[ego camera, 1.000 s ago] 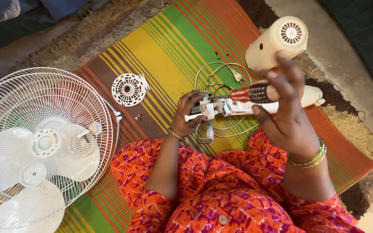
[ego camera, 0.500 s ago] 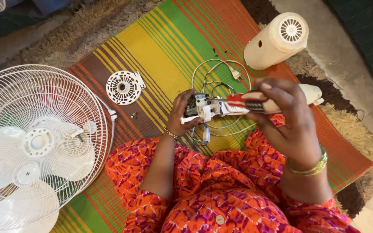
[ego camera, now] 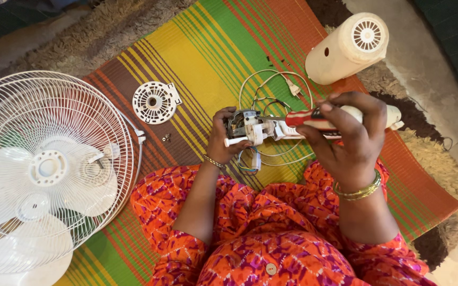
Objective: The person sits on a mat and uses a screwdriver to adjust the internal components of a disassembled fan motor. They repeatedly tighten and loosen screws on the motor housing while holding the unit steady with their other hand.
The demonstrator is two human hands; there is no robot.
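Left hand: the left hand (ego camera: 223, 139) is curled shut around the grey metal fan motor block with its white plastic neck (ego camera: 250, 127), holding it above the striped woven mat (ego camera: 208, 58), in front of the lap.
Right hand: the right hand (ego camera: 348, 137) is closed on the red-handled screwdriver (ego camera: 314, 119), which lies level with its tip at the motor.
Change: a second ago the right hand was raised with its fingers higher over the tool; now it has dropped and gripped, so the tip looks seated for turning.
Motor cover: the cream cylindrical plastic housing (ego camera: 348, 48) lies apart, beyond the hands.
Loose parts: the white round vented plate (ego camera: 155, 101) and small screws (ego camera: 166, 137) lie on the mat.
Fan guard: the white wire grille with blades (ego camera: 43, 164) rests at the left.
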